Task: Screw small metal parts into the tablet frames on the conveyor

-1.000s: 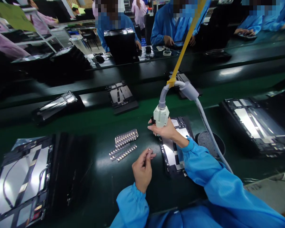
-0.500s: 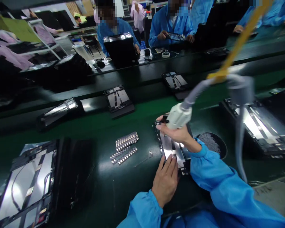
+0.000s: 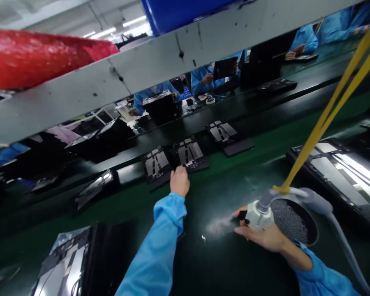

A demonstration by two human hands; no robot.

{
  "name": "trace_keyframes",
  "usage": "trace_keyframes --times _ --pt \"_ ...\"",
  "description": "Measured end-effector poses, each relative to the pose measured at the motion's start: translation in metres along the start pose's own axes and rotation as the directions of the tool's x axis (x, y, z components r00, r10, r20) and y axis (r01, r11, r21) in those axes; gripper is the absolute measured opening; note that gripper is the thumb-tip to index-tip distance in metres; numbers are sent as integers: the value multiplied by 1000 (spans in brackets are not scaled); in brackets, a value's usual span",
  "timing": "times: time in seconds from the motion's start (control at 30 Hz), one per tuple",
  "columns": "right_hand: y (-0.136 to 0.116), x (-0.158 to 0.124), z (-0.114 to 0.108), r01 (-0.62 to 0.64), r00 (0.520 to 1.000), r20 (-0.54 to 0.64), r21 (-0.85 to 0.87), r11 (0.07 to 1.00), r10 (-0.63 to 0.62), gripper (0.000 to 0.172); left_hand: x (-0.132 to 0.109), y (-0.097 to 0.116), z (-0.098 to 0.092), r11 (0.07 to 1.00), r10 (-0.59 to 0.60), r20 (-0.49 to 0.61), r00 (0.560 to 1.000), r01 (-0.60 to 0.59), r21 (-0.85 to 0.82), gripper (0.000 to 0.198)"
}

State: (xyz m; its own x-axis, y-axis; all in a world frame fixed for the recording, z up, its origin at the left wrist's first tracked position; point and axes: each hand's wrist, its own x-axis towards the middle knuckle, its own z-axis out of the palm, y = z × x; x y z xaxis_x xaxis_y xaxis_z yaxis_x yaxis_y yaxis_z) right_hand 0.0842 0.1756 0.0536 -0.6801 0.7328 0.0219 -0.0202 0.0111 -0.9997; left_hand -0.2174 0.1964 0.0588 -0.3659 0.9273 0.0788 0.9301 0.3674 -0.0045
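Observation:
My left hand [image 3: 179,181] reaches forward with its fingers curled at the near left corner of an opened tablet [image 3: 189,153], whose silvery batteries face up. The fingertips are partly hidden behind the hand. My right hand [image 3: 265,236] is wrapped round a white, corded electric screwdriver [image 3: 259,216], seen from its top end and hanging from a yellow strap [image 3: 314,135]. Its bit is out of sight. Beside that hand stands a round black dish [image 3: 313,240] of tiny grey parts, perhaps screws. A small shiny piece [image 3: 203,238] lies between my arms.
More opened tablets stand on the line, one to the left [image 3: 156,164] and one to the right [image 3: 222,132]. Larger opened units flank me, left [image 3: 63,265] and right [image 3: 347,176]. A grey beam [image 3: 160,61] crosses overhead. Co-workers in blue sit opposite.
The tablet under my hands has moved forward onto the line with my left hand. My right hand keeps the screwdriver above the bench. The view has tilted up; the metal strips are no longer visible.

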Motion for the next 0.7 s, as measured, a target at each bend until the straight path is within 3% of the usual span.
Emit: trace_keyframes --times 0.17,0.3,0.4,0.47,0.57,0.67,0.7 --pt "3 1 -2 6 993 118 101 995 -18 46 8 -85 -6 964 -249 117 961 234 128 66" --pt "6 1 -2 -78 979 195 103 992 57 46 13 -125 -6 957 -271 122 955 252 146 73" --pt "7 1 -1 -216 964 195 181 959 180 55 9 -135 -17 955 -265 24 964 259 144 57" --pt "5 1 -2 -244 966 136 196 950 220 55 1 -138 -32 943 -293 -77 953 301 139 40" --pt "-1 3 -8 -171 985 -2 157 973 174 46 -20 -137 -59 908 -369 -244 897 404 113 34" --pt "-12 4 -22 -46 987 -146 113 993 62 32 -59 -121 -79 876 -410 -430 804 478 59 44" --pt "-16 4 -29 -9 980 -195 107 994 30 29 -75 -112 -83 890 -389 -468 794 455 31 48"
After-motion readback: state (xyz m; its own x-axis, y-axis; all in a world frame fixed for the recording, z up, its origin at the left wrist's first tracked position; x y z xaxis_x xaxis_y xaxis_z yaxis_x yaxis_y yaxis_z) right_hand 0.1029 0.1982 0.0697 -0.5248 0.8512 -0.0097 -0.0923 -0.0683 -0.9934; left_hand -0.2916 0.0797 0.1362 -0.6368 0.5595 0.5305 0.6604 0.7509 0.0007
